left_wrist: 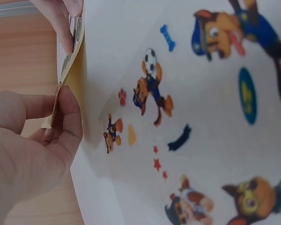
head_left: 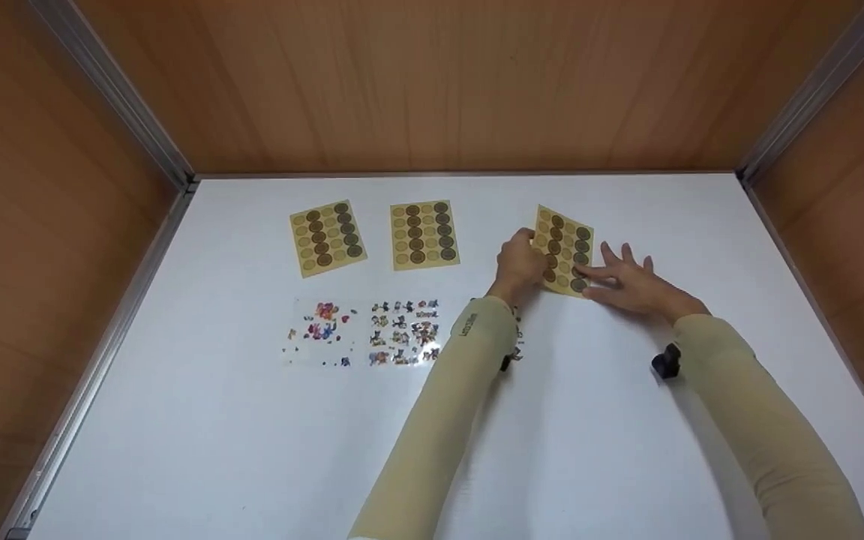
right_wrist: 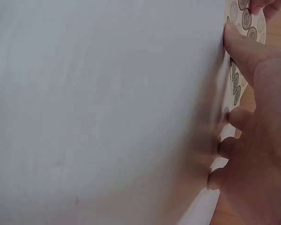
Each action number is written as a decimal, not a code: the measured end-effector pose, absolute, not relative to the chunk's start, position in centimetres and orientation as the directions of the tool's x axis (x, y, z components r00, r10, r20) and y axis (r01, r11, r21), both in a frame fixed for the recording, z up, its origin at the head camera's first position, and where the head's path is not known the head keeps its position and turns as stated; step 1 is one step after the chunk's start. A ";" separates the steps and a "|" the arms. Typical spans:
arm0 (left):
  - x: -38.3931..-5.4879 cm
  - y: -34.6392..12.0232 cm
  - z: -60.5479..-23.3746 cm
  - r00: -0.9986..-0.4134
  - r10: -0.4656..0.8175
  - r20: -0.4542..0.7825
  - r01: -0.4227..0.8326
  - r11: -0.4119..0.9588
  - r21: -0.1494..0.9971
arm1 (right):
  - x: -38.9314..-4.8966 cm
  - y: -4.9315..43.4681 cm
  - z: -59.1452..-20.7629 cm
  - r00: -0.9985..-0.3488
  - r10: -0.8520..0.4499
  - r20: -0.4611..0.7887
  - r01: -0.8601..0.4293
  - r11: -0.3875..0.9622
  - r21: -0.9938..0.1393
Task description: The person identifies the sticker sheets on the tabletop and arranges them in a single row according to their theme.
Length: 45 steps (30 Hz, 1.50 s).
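A kraft-brown sheet of round stickers [head_left: 567,241] is at the back right of the table, its left side lifted and bent. My left hand [head_left: 520,266] pinches its left edge between thumb and fingers, which the left wrist view shows closely. My right hand [head_left: 633,286] rests at the sheet's lower right, index finger on the stickers and thumb at the edge. In the right wrist view, the other fingers [right_wrist: 228,147] of that hand are spread and touch the white tabletop.
Two similar brown sticker sheets, one tilted [head_left: 328,238] and one nearly straight [head_left: 424,235], lie to the left. In front are clear sheets of colourful cartoon stickers [head_left: 404,332], partly under my left forearm. Wooden walls [head_left: 432,90] enclose the white table [head_left: 252,450].
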<state>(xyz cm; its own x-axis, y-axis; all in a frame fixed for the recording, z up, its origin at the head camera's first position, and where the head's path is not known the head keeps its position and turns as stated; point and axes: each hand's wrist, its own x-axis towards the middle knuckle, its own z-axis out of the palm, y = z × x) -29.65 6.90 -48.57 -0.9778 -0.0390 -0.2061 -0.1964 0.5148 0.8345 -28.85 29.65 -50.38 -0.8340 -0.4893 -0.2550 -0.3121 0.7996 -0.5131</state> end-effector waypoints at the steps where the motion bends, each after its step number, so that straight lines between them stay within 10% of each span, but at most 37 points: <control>1: -29.6 6.8 -48.6 -0.979 -0.034 -0.201 -0.190 0.510 0.839 | -28.7 29.5 -50.2 -0.828 -0.495 -0.263 -0.316 0.800 -0.510; 15: -28.7 6.9 -47.5 -0.987 0.014 -0.163 -0.143 0.410 0.901 | -27.8 29.4 -48.5 -0.877 -0.433 -0.209 -0.213 0.739 -0.639; 21: -28.2 6.4 -46.5 -0.994 0.039 -0.098 -0.081 0.309 0.948 | -27.5 29.4 -47.5 -0.921 -0.318 -0.223 0.110 0.338 -0.935; 30: -26.6 5.1 -45.9 -0.996 0.086 -0.034 -0.022 0.145 0.989 | -26.8 29.7 -47.1 -0.878 -0.309 -0.365 0.409 -0.091 -0.908; 45: -22.8 4.4 -46.8 -0.975 0.222 -0.002 0.022 0.103 0.994 | -26.3 29.3 -47.1 -0.909 -0.271 -0.316 0.318 0.037 -0.947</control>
